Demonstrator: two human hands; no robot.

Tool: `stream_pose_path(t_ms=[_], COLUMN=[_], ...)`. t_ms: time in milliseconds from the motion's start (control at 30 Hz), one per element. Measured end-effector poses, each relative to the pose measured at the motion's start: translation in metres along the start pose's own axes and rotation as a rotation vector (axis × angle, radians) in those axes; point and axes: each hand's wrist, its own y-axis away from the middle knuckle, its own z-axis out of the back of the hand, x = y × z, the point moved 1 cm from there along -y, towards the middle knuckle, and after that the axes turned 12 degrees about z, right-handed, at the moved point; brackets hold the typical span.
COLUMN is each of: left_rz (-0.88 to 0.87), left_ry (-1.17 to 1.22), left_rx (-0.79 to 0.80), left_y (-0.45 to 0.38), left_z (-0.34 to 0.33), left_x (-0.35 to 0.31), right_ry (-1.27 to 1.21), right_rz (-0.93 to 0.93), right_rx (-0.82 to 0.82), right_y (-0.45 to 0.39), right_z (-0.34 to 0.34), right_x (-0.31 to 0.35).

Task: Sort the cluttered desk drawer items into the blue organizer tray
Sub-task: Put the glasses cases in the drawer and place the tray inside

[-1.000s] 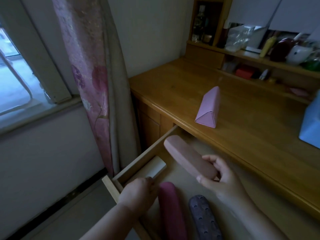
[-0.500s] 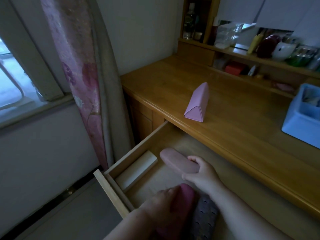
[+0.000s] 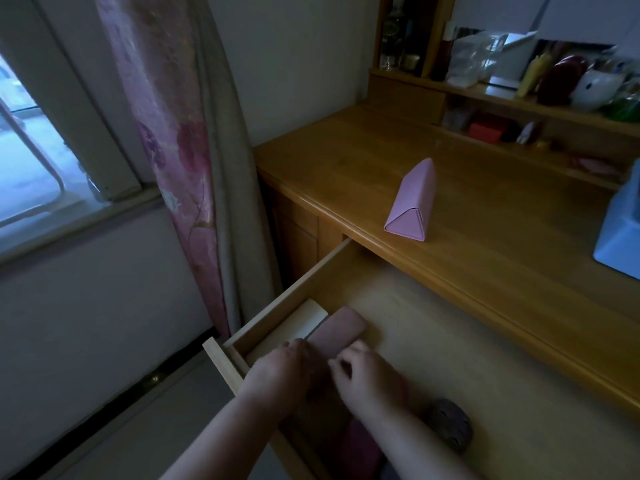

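- The pink case (image 3: 341, 332) lies flat in the drawer (image 3: 304, 282), near its front left corner, with its rounded far end pointing away from us and its near end hidden under our hands.
- We judge it light and stiff, a smooth hard shell that could slip in a loose hold; gripping across its middle, thumb on one long side and fingers on the other, looks safest.
- Our left hand (image 3: 280, 375) covers the case's near left side with its fingers curled down; whether they really clasp the case we cannot tell, since the view is dim and blurred.
- Our right hand (image 3: 367, 379) sits on the case's near right side, fingers bent and close together, the fingertips (image 3: 341, 367) touching its top.
- Just left of the case lies a white box (image 3: 311, 315), against the drawer wall.
- Right of the case, nearer us, a dark dotted case (image 3: 450, 424) shows past our right wrist.
- Beyond the case, up on the desk (image 3: 346, 157), stands a pink triangular case (image 3: 412, 202).
- Far right of the case, at the desk's edge of view, sits the blue tray (image 3: 620, 233), well apart from our hands.
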Motion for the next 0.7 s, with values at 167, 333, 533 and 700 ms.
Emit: stream_pose_path(t_ms=[167,333,533,700], left_rz=[-0.045,-0.046,-0.113,-0.131], left_ry=[-0.265,-0.358,-0.198,0.047], left_rx=[-0.070,-0.132,-0.096,-0.233], left_y=[-0.007,-0.006,-0.006,-0.006], left_z=[-0.009,-0.016,0.002,0.024], left_x=[-0.017,-0.008,0.012,0.033], right_ry=[-0.079,-0.137,-0.204,-0.140], right_rz=[-0.133,-0.077,-0.001,0.041], right_rx=[0.030,0.128,0.087,-0.229], right_y=[-0.032,-0.037,-0.033,-0.018], right_z=[0.012,0.006,0.039,0.092], right_x=[-0.028,-0.033,-0.032,-0.040])
